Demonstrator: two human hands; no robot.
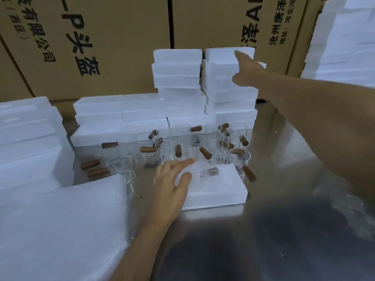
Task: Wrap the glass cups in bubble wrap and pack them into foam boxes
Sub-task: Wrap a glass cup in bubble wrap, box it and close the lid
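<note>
Left hand [172,179] rests on foam box [219,189]; right hand [246,72] touches stacked boxes [229,94].

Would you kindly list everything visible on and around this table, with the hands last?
Open white foam box: one, table centre, wrapped cup inside.
Bubble-wrapped glass cup: one, brown handle visible, in that box.
Clear glass cups with brown wooden handles: many, behind the box.
White foam box stacks: several, at the back.
Bubble wrap sheets: pile, translucent white, front left.
Brown cardboard cartons: several, background.
Steel table: one, grey.
Left hand: resting on the box.
Right hand: reaching to the tallest stack.
</note>
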